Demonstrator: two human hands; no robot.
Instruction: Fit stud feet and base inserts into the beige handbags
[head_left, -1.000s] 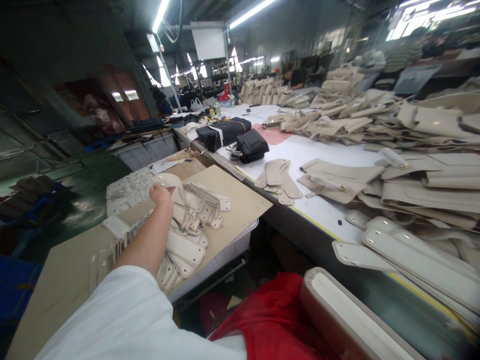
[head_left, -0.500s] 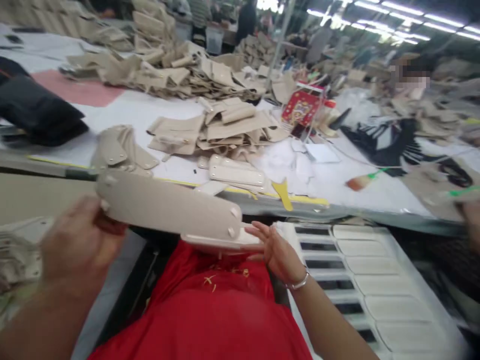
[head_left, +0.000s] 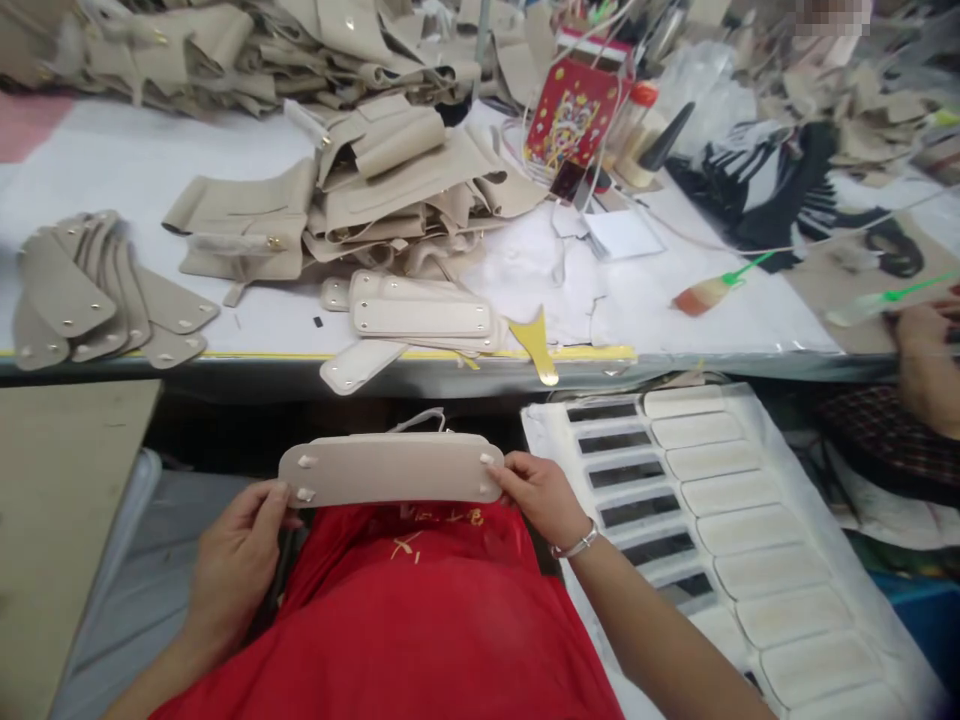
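Observation:
A beige leather strip (head_left: 394, 472) with rounded ends and pale studs near its corners is stretched level between my hands. My left hand (head_left: 244, 540) pinches its left end, thumb on top. At the other end, my right hand (head_left: 544, 495), with a bracelet at the wrist, grips the edge between thumb and fingers. Another pale piece shows just behind its upper edge. Beyond, on the table, lies a stack of similar studded strips (head_left: 420, 315), with a loose one (head_left: 360, 366) jutting over the edge. A fanned group of curved studded pieces (head_left: 71, 290) rests at the left.
Beige leather parts (head_left: 397, 190) are heaped behind the strips. A yellow scraper-like piece (head_left: 536, 345) lies at the table edge. To my right, a board (head_left: 772, 520) carries rows of pale rounded pieces and black strips. Another person's hand (head_left: 926, 325) is at the far right, near a green-tipped brush (head_left: 709, 292).
My right hand, open before, now holds the strip's right end. The strip has come down and levelled in front of me, and the view has tilted downward.

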